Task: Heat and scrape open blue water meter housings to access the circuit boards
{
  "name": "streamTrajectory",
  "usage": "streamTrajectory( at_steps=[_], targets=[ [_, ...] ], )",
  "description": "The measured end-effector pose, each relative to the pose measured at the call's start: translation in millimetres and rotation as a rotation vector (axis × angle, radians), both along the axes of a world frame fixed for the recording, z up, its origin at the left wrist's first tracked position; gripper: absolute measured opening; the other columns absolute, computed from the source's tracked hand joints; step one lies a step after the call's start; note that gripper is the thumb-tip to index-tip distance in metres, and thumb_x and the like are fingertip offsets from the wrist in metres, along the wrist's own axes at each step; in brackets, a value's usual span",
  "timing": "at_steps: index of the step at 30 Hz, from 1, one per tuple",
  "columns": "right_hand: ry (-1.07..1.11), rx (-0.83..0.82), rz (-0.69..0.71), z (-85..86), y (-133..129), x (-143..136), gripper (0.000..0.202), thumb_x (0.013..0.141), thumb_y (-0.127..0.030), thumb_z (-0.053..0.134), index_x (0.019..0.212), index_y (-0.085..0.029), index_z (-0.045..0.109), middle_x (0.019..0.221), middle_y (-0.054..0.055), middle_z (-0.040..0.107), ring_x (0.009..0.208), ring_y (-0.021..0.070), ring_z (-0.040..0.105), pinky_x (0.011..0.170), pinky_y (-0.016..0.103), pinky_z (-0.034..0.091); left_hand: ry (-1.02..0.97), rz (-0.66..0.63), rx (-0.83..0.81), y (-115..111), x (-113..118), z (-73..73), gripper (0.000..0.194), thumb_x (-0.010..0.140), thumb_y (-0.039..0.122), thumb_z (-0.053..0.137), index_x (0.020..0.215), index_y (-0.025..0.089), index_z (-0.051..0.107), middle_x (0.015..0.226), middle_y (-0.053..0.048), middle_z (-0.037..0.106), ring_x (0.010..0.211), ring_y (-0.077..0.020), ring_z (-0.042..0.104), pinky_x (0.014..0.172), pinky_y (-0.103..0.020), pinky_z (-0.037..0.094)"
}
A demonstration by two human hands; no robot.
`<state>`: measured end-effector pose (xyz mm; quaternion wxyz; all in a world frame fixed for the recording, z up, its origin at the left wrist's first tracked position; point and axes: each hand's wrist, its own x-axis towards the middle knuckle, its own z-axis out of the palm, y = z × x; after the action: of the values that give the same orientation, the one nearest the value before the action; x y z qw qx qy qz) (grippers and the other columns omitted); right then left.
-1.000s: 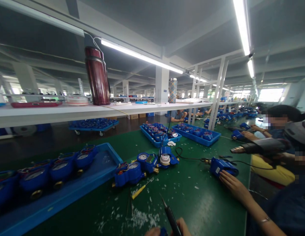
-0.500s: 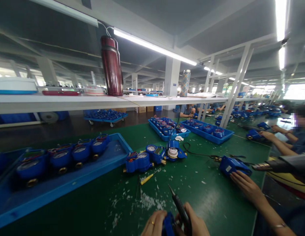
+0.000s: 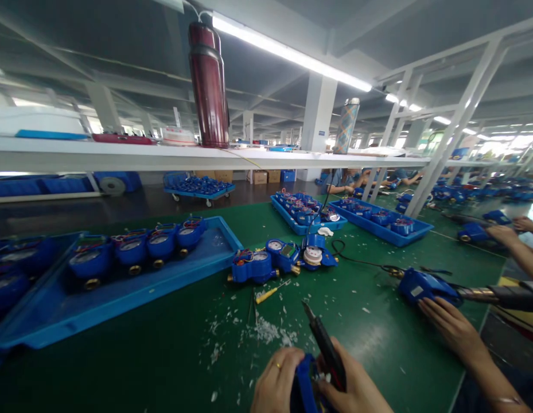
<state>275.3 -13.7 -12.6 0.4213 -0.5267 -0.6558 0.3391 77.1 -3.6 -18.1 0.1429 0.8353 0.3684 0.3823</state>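
At the bottom centre, my left hand (image 3: 277,381), with a ring on one finger, grips a blue water meter housing (image 3: 306,383) from its left side. My right hand (image 3: 358,381) is wrapped round a black-handled utility knife (image 3: 327,347), its blade pointing up and away from the housing. The right thumb lies close to the housing's opening; its inside is mostly hidden. White shavings (image 3: 268,331) lie on the green tabletop beyond my hands. Past them are a yellow-handled screwdriver (image 3: 266,295) and several blue meters (image 3: 254,267) with brass fittings.
Blue trays of meters stand at the left (image 3: 132,298) and at the back (image 3: 391,232). At the right, a co-worker's hand (image 3: 451,324) rests on a blue meter (image 3: 427,287) beside a heat gun nozzle (image 3: 477,294). A white shelf (image 3: 249,159) carrying a flask (image 3: 209,92) spans the table.
My view has swung down and left, bringing more of my hands and the housing into sight. The knife stays in my right hand. The co-worker's heat gun nozzle now appears nearer their meter.
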Motion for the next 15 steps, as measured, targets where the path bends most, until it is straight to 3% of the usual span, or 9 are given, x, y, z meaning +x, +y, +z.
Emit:
streamTrajectory(
  at_steps=[2, 6, 9, 15],
  targets=[
    [-0.048, 0.045, -0.022, 5.6, 0, -1, 0.018, 0.071, -0.028, 0.056, 0.087, -0.020, 0.056, 0.075, 0.000, 0.066, 0.068, 0.0149, 0.063, 0.063, 0.024, 0.050, -0.007, 0.033, -0.043, -6, 4, 11.2, 0.052, 0.073, 0.023, 0.077, 0.121, 0.015, 0.060, 0.116, -0.012, 0.072, 0.109, -0.0251, 0.071, 0.098, -0.031, 0.058],
    [-0.102, 0.033, -0.078, 20.8, -10, -3, 0.013, 0.075, -0.028, 0.057, 0.086, -0.022, 0.054, 0.069, -0.001, 0.065, 0.058, 0.0142, 0.060, 0.057, 0.024, 0.047, -0.048, 0.076, -0.176, -18, 11, 29.4, 0.051, 0.072, 0.008, 0.071, 0.121, 0.017, 0.059, 0.122, -0.012, 0.069, 0.115, -0.0272, 0.067, 0.102, -0.041, 0.056],
    [-0.088, -0.030, -0.148, 28.8, -18, 0, 0.015, 0.077, -0.032, 0.061, 0.086, -0.022, 0.054, 0.068, -0.001, 0.064, 0.058, 0.0160, 0.060, 0.058, 0.026, 0.046, -0.129, 0.054, -0.272, -20, 13, 37.5, 0.054, 0.070, 0.016, 0.081, 0.119, 0.019, 0.058, 0.120, -0.010, 0.068, 0.112, -0.0276, 0.066, 0.101, -0.044, 0.056],
    [0.037, -0.133, -0.234, 29.8, -22, 11, 0.030, 0.082, -0.047, 0.065, 0.090, -0.021, 0.053, 0.080, 0.004, 0.067, 0.068, 0.0183, 0.064, 0.069, 0.032, 0.053, -0.256, 0.020, -0.355, -14, 15, 38.6, 0.054, 0.070, 0.030, 0.088, 0.115, 0.022, 0.059, 0.111, -0.004, 0.069, 0.103, -0.0219, 0.067, 0.094, -0.035, 0.053]
  ],
)
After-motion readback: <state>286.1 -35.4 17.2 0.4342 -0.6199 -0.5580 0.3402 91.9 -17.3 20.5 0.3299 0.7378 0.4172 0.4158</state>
